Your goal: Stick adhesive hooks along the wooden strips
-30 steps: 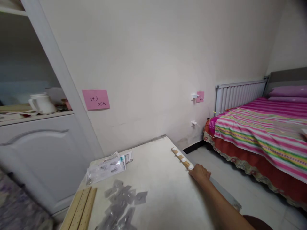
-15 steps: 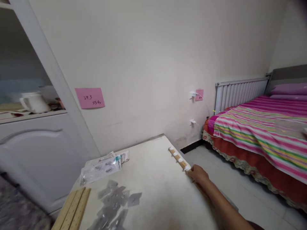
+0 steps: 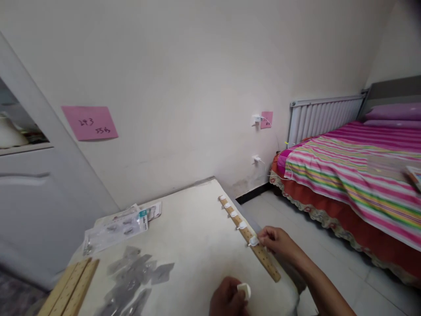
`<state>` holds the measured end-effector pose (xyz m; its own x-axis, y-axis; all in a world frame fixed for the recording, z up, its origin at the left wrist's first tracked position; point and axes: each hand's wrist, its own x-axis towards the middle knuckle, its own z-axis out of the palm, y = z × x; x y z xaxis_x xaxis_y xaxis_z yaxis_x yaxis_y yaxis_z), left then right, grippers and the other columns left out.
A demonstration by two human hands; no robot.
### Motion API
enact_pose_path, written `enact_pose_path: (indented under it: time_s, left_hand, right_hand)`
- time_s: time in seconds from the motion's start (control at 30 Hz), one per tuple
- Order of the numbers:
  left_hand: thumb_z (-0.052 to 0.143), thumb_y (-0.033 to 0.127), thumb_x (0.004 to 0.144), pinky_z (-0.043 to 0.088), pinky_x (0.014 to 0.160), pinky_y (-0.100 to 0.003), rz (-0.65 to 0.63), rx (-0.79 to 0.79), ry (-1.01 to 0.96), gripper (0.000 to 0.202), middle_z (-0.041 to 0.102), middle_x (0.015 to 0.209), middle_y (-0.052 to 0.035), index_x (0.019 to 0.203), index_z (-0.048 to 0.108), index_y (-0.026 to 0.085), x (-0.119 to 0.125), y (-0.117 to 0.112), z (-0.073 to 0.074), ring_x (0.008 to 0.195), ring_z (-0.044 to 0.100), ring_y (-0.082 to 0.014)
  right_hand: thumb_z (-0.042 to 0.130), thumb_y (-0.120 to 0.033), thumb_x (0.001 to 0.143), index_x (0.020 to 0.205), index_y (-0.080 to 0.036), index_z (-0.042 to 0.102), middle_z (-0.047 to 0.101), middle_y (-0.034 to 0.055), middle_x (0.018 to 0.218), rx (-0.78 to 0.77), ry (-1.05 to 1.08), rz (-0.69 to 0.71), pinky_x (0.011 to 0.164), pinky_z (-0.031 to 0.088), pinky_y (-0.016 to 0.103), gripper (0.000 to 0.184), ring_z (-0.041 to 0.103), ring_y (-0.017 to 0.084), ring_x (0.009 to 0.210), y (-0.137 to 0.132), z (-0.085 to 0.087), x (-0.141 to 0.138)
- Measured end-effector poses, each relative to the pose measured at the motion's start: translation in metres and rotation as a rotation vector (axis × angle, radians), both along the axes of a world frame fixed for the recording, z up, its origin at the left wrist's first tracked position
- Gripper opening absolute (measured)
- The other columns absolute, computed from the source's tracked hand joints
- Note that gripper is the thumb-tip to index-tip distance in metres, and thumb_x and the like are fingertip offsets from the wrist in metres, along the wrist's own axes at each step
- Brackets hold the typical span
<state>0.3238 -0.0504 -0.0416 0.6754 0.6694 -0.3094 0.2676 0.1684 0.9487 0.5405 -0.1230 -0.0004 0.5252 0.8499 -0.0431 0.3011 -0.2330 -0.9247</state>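
Observation:
A light wooden strip point(image 3: 250, 240) with small holes lies along the right edge of the white table point(image 3: 197, 237). Several small white hooks sit on its far half. My right hand point(image 3: 277, 241) pinches the nearest white hook point(image 3: 254, 240) on the strip, fingers closed. At the bottom of the view my left hand point(image 3: 228, 300) holds another small white hook point(image 3: 244, 290) between closed fingers, just above the table's near part.
Clear plastic packets point(image 3: 115, 226) and several empty clear wrappers point(image 3: 138, 274) lie on the table's left half. More wooden strips point(image 3: 67, 287) lie at its left edge. A white cupboard point(image 3: 29, 193) stands left, a bed with striped cover point(image 3: 355, 175) right, a radiator point(image 3: 324, 118) behind it.
The view swung left and down. My right hand moved from the strip's near end to the nearest hook. My left hand came into view holding a white hook.

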Motion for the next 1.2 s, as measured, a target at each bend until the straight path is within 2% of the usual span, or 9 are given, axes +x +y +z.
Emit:
enact_pose_path:
  time_s: [0.1,0.2,0.37,0.57,0.73,0.83,0.97,1.1,1.2]
  left_hand:
    - [0.068,0.059,0.053,0.040,0.041,-0.023,0.009,-0.112,-0.116,0.048,0.059,0.057,0.0025,0.072,0.049,0.018,0.031,-0.004,0.004,0.042,0.054,-0.0107]
    - [0.068,0.053,0.057,0.044,0.046,-0.024,0.002,-0.120,-0.179,0.044,0.061,0.061,-0.0004,0.075,0.053,0.016,0.052,-0.009,0.013,0.048,0.058,-0.0121]
    - [0.062,0.037,0.069,0.045,0.056,-0.024,-0.028,0.073,-0.170,0.023,0.064,0.062,-0.0013,0.076,0.059,0.016,0.068,-0.013,0.028,0.057,0.059,-0.0131]
    - [0.053,0.022,0.074,0.048,0.070,-0.024,-0.029,0.521,-0.204,0.010,0.067,0.082,-0.0042,0.077,0.062,0.019,0.073,-0.016,0.022,0.076,0.061,-0.0155]
    - [0.051,0.024,0.075,0.050,0.061,-0.023,0.068,0.531,-0.260,0.008,0.065,0.072,-0.0006,0.078,0.058,0.021,0.077,-0.022,0.007,0.064,0.061,-0.0135]
    - [0.050,0.024,0.076,0.051,0.066,-0.024,0.072,0.552,-0.273,0.012,0.067,0.079,-0.0016,0.084,0.058,0.021,0.075,-0.023,0.004,0.070,0.063,-0.0141]
    - [0.048,0.026,0.079,0.050,0.072,-0.025,0.071,0.577,-0.317,0.018,0.066,0.091,-0.0039,0.093,0.059,0.022,0.070,-0.024,0.008,0.080,0.063,-0.0150]
    - [0.048,0.031,0.082,0.047,0.064,-0.024,0.033,0.635,-0.202,0.016,0.063,0.073,-0.0008,0.082,0.060,0.021,0.063,-0.021,0.016,0.066,0.058,-0.0132]
    - [0.046,0.029,0.082,0.045,0.062,-0.024,0.018,0.711,-0.163,0.016,0.059,0.072,-0.0006,0.075,0.057,0.020,0.059,-0.017,0.023,0.064,0.055,-0.0127]
  right_hand:
    - [0.056,-0.035,0.070,0.069,-0.017,0.054,0.054,-0.0048,0.054,0.053,0.212,0.076,0.043,0.033,0.019,0.018,0.045,0.007,0.043,-0.020,-0.002,-0.006]
    - [0.057,-0.037,0.072,0.067,-0.017,0.052,0.054,-0.0053,0.052,0.037,0.290,0.103,0.040,0.031,0.018,0.022,0.043,0.006,0.039,-0.027,-0.003,-0.012]
    - [0.053,-0.046,0.076,0.071,-0.018,0.051,0.057,-0.0047,0.051,-0.026,0.402,0.107,0.036,0.031,0.017,0.028,0.047,0.006,0.036,-0.022,-0.003,-0.017]
    - [0.062,-0.042,0.071,0.080,-0.016,0.055,0.056,-0.0050,0.053,0.012,0.444,0.060,0.042,0.039,0.017,0.028,0.051,0.007,0.043,-0.022,0.001,-0.014]
    - [0.068,-0.036,0.066,0.079,-0.015,0.057,0.059,-0.0026,0.060,0.064,0.514,0.090,0.046,0.042,0.019,0.027,0.055,0.009,0.050,-0.024,0.004,-0.014]
    - [0.069,-0.035,0.065,0.076,-0.015,0.058,0.059,-0.0029,0.060,0.101,0.543,0.076,0.048,0.042,0.020,0.025,0.054,0.009,0.052,-0.023,0.004,-0.015]
    - [0.071,-0.035,0.063,0.072,-0.015,0.059,0.060,-0.0022,0.064,0.148,0.554,0.066,0.053,0.043,0.020,0.025,0.055,0.009,0.055,-0.022,0.008,-0.016]
    - [0.064,-0.040,0.070,0.074,-0.015,0.056,0.059,-0.0020,0.061,0.114,0.523,0.109,0.051,0.043,0.020,0.026,0.056,0.009,0.053,-0.021,0.011,-0.018]
    - [0.058,-0.039,0.074,0.076,-0.016,0.053,0.054,-0.0054,0.051,0.088,0.476,0.106,0.043,0.038,0.018,0.023,0.050,0.007,0.043,-0.020,0.010,-0.021]
